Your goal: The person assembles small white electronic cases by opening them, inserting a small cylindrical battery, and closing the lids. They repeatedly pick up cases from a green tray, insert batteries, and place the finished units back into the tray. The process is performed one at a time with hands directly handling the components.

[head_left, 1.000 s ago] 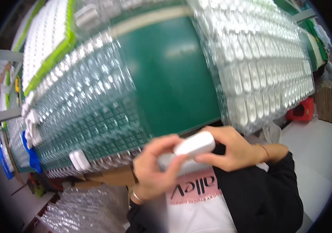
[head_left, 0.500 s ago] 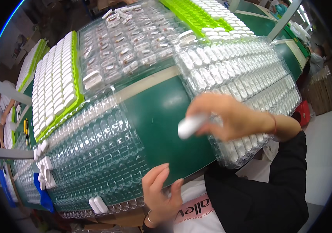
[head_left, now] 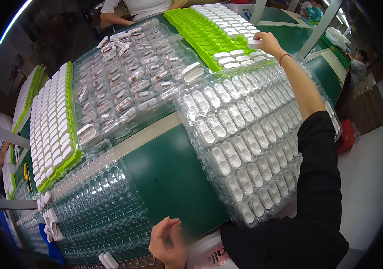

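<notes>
My right hand (head_left: 268, 44) is stretched out to the far green tray (head_left: 191, 31), pinching a white oval case (head_left: 254, 44). The case is at the tray's right edge, among other white oval pieces that fill part of its slots. Down by the near table edge, my left hand (head_left: 170, 244) holds nothing; its fingers are loosely curled, with the thumb apart. Under my right arm lies a stack of clear plastic trays (head_left: 245, 134) with white oval pieces in rows. Left of my left hand spread clear trays (head_left: 97, 210) with see-through oval pockets.
Another green tray (head_left: 71, 130) full of white pieces stands at the left. Between the two green trays, a clear tray (head_left: 129, 76) holds small parts. Loose white pieces (head_left: 108, 260) lie at the near edge. A yellow cutter (head_left: 26, 175) lies far left. Other people (head_left: 146, 5) sit across the table.
My right hand has moved from over the bare green tabletop up to the far green tray with the white case. The fingers of my left hand have curled in. The view has shifted.
</notes>
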`<state>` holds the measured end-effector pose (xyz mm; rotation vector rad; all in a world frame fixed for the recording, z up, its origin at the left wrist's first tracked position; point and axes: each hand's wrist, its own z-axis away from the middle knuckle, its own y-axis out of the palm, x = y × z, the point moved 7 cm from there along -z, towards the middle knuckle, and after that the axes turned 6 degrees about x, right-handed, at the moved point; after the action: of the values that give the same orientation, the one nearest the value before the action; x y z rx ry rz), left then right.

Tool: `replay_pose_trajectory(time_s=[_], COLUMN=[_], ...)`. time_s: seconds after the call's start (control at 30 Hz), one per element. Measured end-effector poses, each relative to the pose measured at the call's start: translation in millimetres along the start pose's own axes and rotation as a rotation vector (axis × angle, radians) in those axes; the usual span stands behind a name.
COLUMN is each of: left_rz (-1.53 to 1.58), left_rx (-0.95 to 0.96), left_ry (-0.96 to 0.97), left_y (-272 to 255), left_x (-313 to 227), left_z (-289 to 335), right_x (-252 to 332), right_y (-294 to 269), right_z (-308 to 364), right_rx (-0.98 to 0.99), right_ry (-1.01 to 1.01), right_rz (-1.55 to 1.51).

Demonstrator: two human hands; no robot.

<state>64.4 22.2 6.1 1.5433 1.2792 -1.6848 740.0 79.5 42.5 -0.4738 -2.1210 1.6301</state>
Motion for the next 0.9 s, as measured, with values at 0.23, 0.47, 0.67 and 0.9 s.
replay_pose_trajectory(time_s=[0.23,0.47,0.67,0.9], left_rz=[-0.055,-0.073,-0.511,-1.077], left_rx=[0.05,0.029,-0.332,-0.759], left_ry=[0.016,0.022,0.075,-0.312], left_y=[13,15,-80,-244], left_x=[-11,-11,0,20], left_z=[-8,-12,5,74], right_x=[-16,-29,-11,157], right_y=[50,70,38,-13], right_z=[-15,-27,-30,78], right_rx=[0.136,0.131,-0.116,0.056], right_ry=[-0.035,-0.037,-0.261,-0.518], right_rz=[0.054,-0.062,-0.182,-0.276])
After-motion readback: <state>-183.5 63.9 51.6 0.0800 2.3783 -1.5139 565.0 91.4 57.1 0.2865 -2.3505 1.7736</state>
